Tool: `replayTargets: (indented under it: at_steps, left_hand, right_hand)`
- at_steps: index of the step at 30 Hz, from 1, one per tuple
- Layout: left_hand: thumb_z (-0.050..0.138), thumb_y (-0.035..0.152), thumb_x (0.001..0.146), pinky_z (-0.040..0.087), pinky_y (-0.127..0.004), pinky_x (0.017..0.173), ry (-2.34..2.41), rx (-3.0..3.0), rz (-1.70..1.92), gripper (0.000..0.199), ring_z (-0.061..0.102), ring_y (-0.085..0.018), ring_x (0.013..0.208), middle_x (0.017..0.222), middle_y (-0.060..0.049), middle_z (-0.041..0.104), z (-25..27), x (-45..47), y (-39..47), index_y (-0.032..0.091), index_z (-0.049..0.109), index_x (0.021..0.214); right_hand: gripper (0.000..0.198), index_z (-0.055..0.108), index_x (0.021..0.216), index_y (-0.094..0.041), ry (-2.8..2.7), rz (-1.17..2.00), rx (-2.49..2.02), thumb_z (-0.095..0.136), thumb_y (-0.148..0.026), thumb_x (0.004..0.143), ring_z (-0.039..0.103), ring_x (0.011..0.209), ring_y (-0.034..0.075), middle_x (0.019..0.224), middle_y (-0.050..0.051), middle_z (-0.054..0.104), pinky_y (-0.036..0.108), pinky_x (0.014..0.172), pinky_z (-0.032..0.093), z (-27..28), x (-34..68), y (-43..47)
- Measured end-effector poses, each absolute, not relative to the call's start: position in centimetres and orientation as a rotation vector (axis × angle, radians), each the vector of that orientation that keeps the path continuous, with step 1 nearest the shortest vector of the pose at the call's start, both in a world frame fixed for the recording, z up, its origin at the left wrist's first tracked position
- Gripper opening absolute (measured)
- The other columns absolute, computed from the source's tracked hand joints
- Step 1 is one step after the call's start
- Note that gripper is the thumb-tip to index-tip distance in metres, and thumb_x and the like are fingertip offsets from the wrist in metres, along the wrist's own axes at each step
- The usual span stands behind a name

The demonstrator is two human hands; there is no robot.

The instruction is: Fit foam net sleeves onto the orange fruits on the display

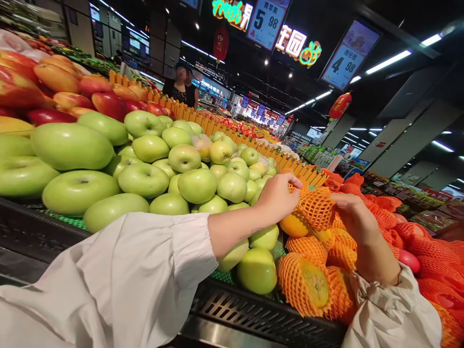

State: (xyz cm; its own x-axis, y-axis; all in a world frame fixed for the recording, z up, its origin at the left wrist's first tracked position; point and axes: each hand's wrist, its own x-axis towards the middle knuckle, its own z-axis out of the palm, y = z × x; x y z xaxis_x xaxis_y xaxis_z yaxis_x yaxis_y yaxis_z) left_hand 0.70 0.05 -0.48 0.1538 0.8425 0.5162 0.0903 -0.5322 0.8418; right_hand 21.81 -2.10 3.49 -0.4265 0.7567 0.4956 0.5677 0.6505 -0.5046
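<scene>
An orange foam fruit net (316, 209) is stretched between my two hands above the netted oranges. My left hand (280, 197), fingers curled in a pinch, grips its left side. My right hand (357, 217) holds the right edge, its fingertips partly hidden behind the mesh. Whether a fruit sits inside this net I cannot tell. Just below it lies a bare orange fruit (294, 225). Nearer to me, a netted orange (304, 285) shows its yellowish end through the net's opening. Green apples (256, 270) lie under and beside my left forearm.
Black crates (261, 314) edge the display in front. Red-and-yellow fruit (58, 79) is piled at the far left, and red-netted fruit (431, 256) at the right. A low orange picket divider (203, 121) runs behind the apples. Two people (181, 89) stand farther back.
</scene>
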Motion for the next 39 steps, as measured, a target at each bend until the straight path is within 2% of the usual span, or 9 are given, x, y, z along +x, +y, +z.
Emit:
replayTargets:
  at_steps: [6,9,12,19,24,28,30,35,39]
  left_hand:
    - [0.062,0.031,0.090,0.046,-0.028,0.059,0.797,1.721,1.282,0.022,0.061,-0.014,0.055,0.068,0.003,0.065,-0.7,1.0,-0.1,0.019,0.057,0.107]
    - [0.071,0.036,0.082,0.047,-0.029,0.061,0.803,1.786,1.243,0.037,0.061,-0.016,0.060,0.069,0.003,0.064,-0.7,1.1,-0.2,0.019,0.055,0.110]
    - [0.068,0.026,0.083,0.048,-0.031,0.067,0.901,1.910,1.268,0.028,0.062,-0.017,0.069,0.078,0.000,0.066,-0.8,1.0,-0.2,0.019,0.059,0.108]
    - [0.050,0.020,0.090,0.049,-0.036,0.073,1.179,2.225,1.256,0.020,0.065,-0.023,0.080,0.086,-0.003,0.073,-0.8,0.5,-0.4,0.024,0.068,0.098]
    - [0.051,0.019,0.088,0.051,-0.037,0.075,1.255,2.276,1.112,0.022,0.068,-0.027,0.088,0.094,-0.006,0.076,-0.8,0.5,-0.6,0.022,0.071,0.095]
    - [0.049,0.017,0.088,0.052,-0.038,0.078,1.221,2.327,1.120,0.024,0.069,-0.027,0.089,0.095,-0.008,0.076,-0.9,0.6,-0.4,0.019,0.070,0.096]
    - [0.047,0.015,0.088,0.052,-0.038,0.079,1.183,2.345,1.128,0.024,0.069,-0.026,0.090,0.096,-0.008,0.075,-0.9,0.7,-0.3,0.018,0.069,0.097]
    - [0.045,0.015,0.091,0.052,-0.040,0.085,1.113,2.337,1.170,0.025,0.069,-0.026,0.096,0.104,-0.008,0.075,-0.9,0.7,-0.5,0.018,0.065,0.105]
    - [0.041,0.019,0.098,0.050,-0.038,0.089,1.060,2.211,1.335,0.022,0.067,-0.024,0.102,0.113,-0.008,0.072,-0.6,0.7,-0.6,0.019,0.058,0.111]
  right_hand:
    - [0.012,0.071,0.073,-0.020,-2.003,0.568,-1.230,0.062,-0.027,0.077,0.050,0.054,0.013,0.063,0.001,0.060,0.024,0.047,0.040,3.8,22.3,-1.7]
    - [0.014,0.068,0.072,-0.019,-2.050,0.584,-1.281,0.076,-0.031,0.070,0.042,0.045,0.010,0.061,0.000,0.058,0.025,0.040,0.036,4.0,21.8,-2.0]
    - [0.023,0.065,0.075,-0.019,-2.030,0.674,-1.359,0.081,-0.030,0.062,0.040,0.041,0.010,0.054,-0.002,0.052,0.025,0.037,0.033,3.9,21.5,-2.1]
    - [0.016,0.048,0.065,-0.021,-2.134,0.426,-1.498,0.063,-0.024,0.060,0.026,0.040,0.007,0.048,-0.008,0.028,0.023,0.039,0.015,3.8,21.7,-2.0]
    - [0.037,0.064,0.096,-0.015,-2.305,0.252,-1.571,0.060,-0.023,0.060,0.045,0.043,0.014,0.051,-0.004,0.049,0.025,0.039,0.032,3.5,21.6,-1.9]
    - [0.054,0.064,0.112,-0.014,-2.515,0.058,-1.355,0.060,-0.022,0.059,0.064,0.069,0.023,0.088,0.007,0.072,0.033,0.060,0.052,2.8,20.6,-1.9]
    - [0.055,0.062,0.114,-0.014,-2.572,0.023,-1.312,0.060,-0.022,0.060,0.065,0.074,0.024,0.094,0.008,0.072,0.034,0.066,0.053,2.7,20.1,-2.0]
    - [0.044,0.061,0.102,-0.017,-2.554,-0.131,-1.358,0.064,-0.024,0.058,0.047,0.054,0.016,0.062,-0.005,0.051,0.028,0.051,0.036,2.9,19.6,-2.1]
    - [0.032,0.053,0.088,-0.020,-2.380,-0.345,-1.161,0.068,-0.028,0.060,0.048,0.061,0.017,0.071,-0.002,0.052,0.029,0.054,0.037,2.9,20.0,-1.7]
